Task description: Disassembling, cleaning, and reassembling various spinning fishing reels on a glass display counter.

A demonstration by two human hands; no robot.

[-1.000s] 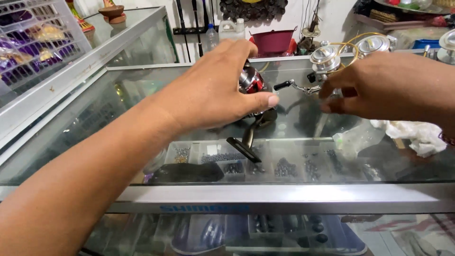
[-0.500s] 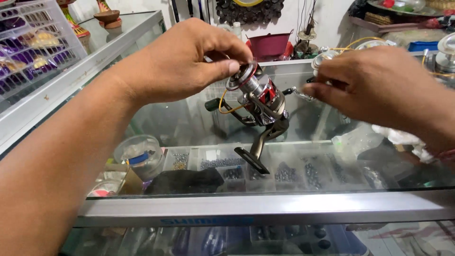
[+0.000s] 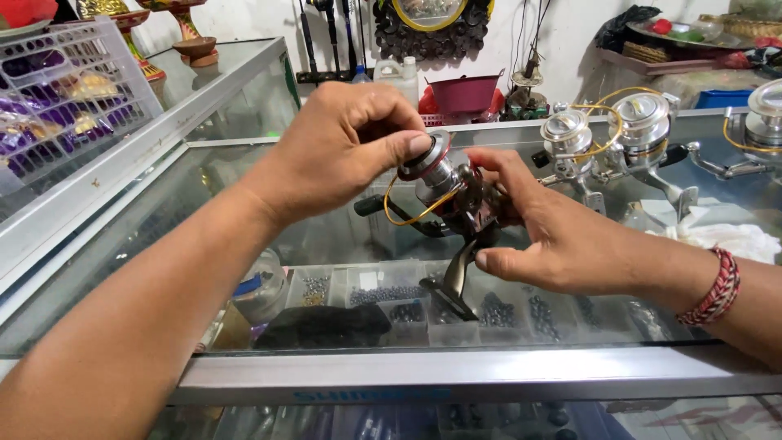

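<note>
A red and silver spinning fishing reel [image 3: 456,200] with yellow line hangs just above the glass counter top [image 3: 244,220]. My left hand [image 3: 346,147] pinches the top of its spool between thumb and fingers. My right hand [image 3: 542,228] cups the reel's body from the right, with the dark foot [image 3: 448,285] sticking down below it. The black handle knob [image 3: 368,205] points left.
Two more silver reels [image 3: 607,130] with yellow line lie on the counter at the back right, beside a white cloth [image 3: 721,238]. A white plastic basket [image 3: 61,94] stands at the left. Small trays of beads and sinkers [image 3: 391,297] show under the glass.
My right hand has moved left from the reel's handle side onto its body. The reel has tilted and come nearer, and my left hand now grips the spool top.
</note>
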